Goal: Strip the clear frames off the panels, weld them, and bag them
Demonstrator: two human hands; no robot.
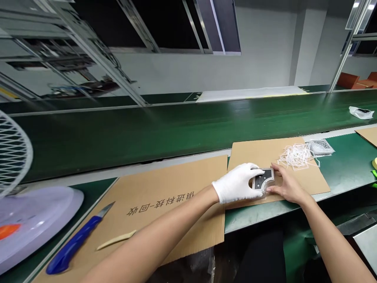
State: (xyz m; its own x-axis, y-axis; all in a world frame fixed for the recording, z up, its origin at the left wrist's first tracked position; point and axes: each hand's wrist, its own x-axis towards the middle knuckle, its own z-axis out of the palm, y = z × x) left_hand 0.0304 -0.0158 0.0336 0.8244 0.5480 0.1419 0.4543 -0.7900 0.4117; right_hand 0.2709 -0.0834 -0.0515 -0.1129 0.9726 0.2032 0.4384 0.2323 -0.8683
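The white-gloved left hand (237,182) reaches across from the left, its fingers laid over a curved grey-framed dark panel (263,180). The bare right hand (287,184) angles in from the other side, and the two grips close on the panel above a cardboard sheet (253,153) on the green desk (250,218). Fingers hide much of the panel; whether it touches the cardboard is hard to make out.

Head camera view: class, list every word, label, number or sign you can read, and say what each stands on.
"…进科技-回收" in black print on the flat brown cardboard sheet; first character unclear.
Markings on the dark grey rounded panel: too small to read.
Dark print on the white plastic bag: too small to read.
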